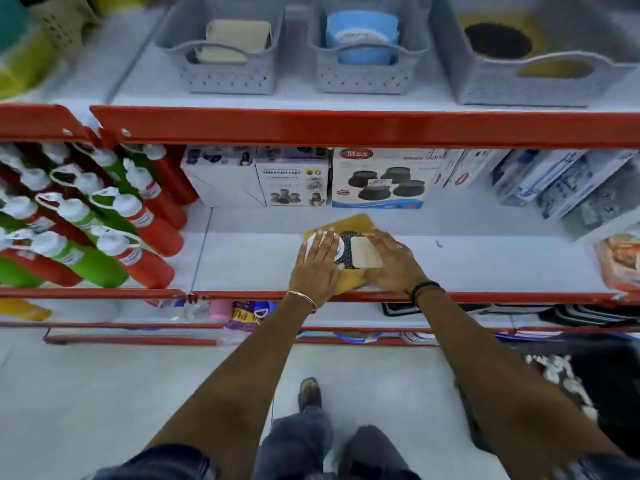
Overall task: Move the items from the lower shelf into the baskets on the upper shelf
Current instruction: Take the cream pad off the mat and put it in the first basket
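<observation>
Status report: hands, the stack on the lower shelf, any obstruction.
Left hand and right hand flat on yellow item stack, not lifted. Three grey baskets above, part filled. Nothing blocking.

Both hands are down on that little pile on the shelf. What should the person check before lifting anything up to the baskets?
1. Left hand on the white round item: ok, it rests flat on top.
2. Right hand at the pale card: ok, touching its edge.
3. Firm grip on either: cannot tell, fingers lie flat.
4. Yellow mat underneath stays put: cannot tell.
5. Room in the blue-item basket: ok, top is open.
6. Path past the red shelf edge: ok, nothing hangs there.
</observation>
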